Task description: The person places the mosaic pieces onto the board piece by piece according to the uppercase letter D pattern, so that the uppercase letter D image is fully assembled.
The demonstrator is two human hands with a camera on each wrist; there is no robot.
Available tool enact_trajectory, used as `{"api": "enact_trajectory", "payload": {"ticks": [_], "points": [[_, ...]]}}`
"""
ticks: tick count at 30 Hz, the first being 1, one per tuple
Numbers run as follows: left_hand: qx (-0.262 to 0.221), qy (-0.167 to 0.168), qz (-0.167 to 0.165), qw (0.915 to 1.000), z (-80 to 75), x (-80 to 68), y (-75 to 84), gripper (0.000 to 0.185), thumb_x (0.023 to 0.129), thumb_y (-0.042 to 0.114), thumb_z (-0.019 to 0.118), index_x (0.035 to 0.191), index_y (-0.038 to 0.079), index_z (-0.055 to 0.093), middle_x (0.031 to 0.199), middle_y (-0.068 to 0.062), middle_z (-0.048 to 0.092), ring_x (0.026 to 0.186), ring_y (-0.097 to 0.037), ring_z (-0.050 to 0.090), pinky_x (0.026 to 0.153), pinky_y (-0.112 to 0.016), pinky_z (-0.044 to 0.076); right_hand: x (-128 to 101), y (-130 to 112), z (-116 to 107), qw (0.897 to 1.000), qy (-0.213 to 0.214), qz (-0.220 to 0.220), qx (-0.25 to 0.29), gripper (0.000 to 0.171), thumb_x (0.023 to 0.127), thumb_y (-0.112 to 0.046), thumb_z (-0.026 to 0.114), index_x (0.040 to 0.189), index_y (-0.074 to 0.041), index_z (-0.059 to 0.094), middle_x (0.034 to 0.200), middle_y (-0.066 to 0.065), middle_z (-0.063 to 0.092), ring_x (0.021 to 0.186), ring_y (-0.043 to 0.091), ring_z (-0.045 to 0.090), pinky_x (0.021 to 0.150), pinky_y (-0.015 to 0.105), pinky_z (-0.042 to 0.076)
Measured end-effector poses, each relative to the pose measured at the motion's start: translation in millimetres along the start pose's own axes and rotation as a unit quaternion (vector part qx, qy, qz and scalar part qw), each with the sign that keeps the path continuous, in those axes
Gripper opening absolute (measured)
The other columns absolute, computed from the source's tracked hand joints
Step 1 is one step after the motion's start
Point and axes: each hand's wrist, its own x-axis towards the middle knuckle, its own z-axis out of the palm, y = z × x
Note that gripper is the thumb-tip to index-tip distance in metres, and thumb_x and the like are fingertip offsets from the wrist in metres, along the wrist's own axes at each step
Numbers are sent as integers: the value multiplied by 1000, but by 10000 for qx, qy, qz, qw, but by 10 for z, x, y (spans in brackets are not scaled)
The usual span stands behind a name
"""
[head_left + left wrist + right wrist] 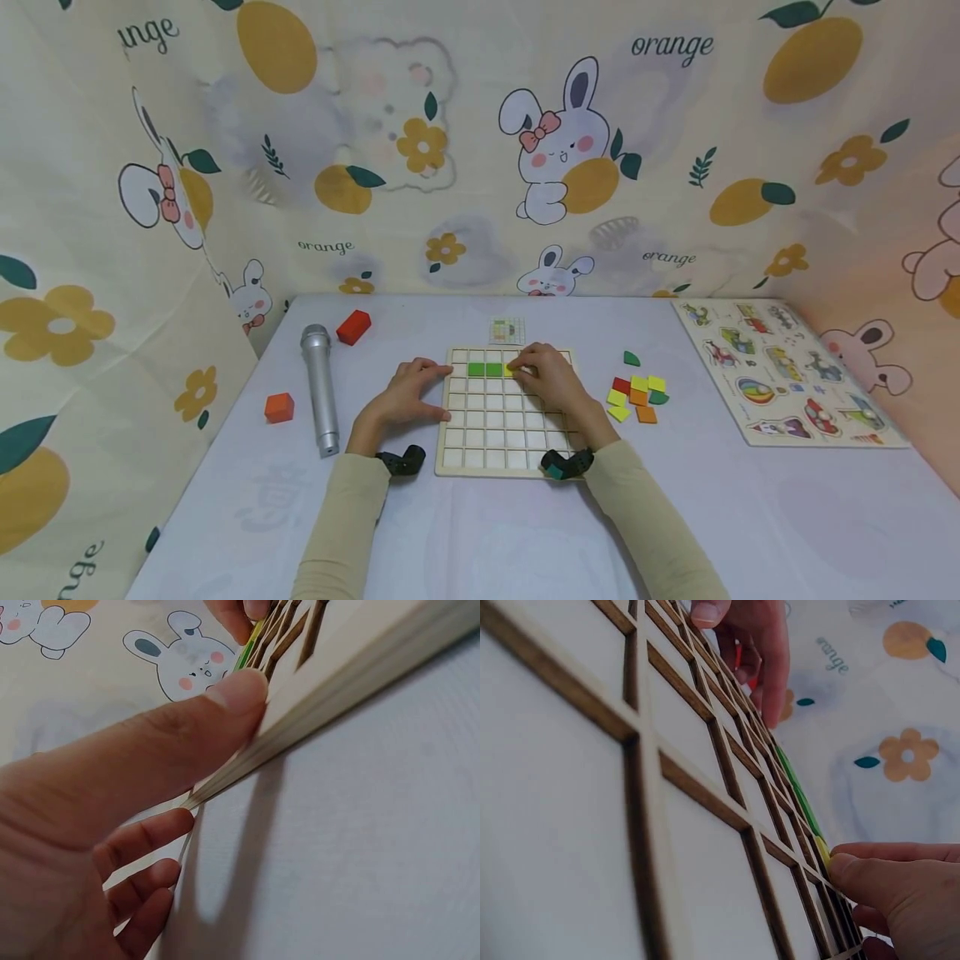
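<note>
While steadying the wooden grid board (495,417) at its left edge, left hand (405,398) with thumb laid flat against the layered plywood rim and fingers loosely bent beside it on the bench (480,517); nothing gripped. Right hand (546,379) resting over the board's upper right cells, fingertips curled down onto a small yellow square tile (510,370), pressing or pinching it at the second row; cannot tell which. Just left of that tile, two flat green square tiles (484,369) seated side by side in the same row. Board pale, thin, cut into square cells with dark burnt edges. Small pattern card (507,330) lying just beyond the board's far edge. To the right, a loose cluster of flat coloured tiles (637,393) in red, yellow, orange and green, some square, some curved. Farther right, a peg puzzle board (780,371) with vehicle pictures. On the left, a smooth silver microphone (320,387), a red block (353,327) and an orange cube (279,407). Bench covered with smooth lilac cloth.
</note>
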Motion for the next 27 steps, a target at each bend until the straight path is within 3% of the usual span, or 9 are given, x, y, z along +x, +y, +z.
{"api": "enact_trajectory", "payload": {"ticks": [9, 17, 27], "points": [[18, 1, 38, 10000, -1, -11, 14, 78, 71, 31, 81, 139, 21, 45, 135, -6, 40, 125, -27, 29, 101, -49, 32, -42, 79, -111, 9997, 83, 226, 101, 23, 88, -12, 64, 110, -7, 67, 105, 10, 56, 92, 24, 57, 79, 38, 50], [12, -19, -49, 10000, -2, -6, 11, 79, 70, 32, 81, 139, 23, 45, 136, -5, 39, 126, -26, 28, 102, -49, 32, -192, 307, -458, 9954, 504, 810, 119, 24, 89, -12, 63, 112, -6, 66, 104, 11, 58, 89, 25, 55, 74, 40, 48], [38, 2, -29, 10000, 11, -7, 16, 79, 70, 32, 81, 139, 23, 45, 135, -6, 39, 126, -26, 29, 102, -50, 31, -494, 627, -842, 9854, 1082, 1271, -323, 25, 85, -6, 66, 109, 0, 66, 100, 20, 59, 84, 32, 56, 73, 45, 47]]}}
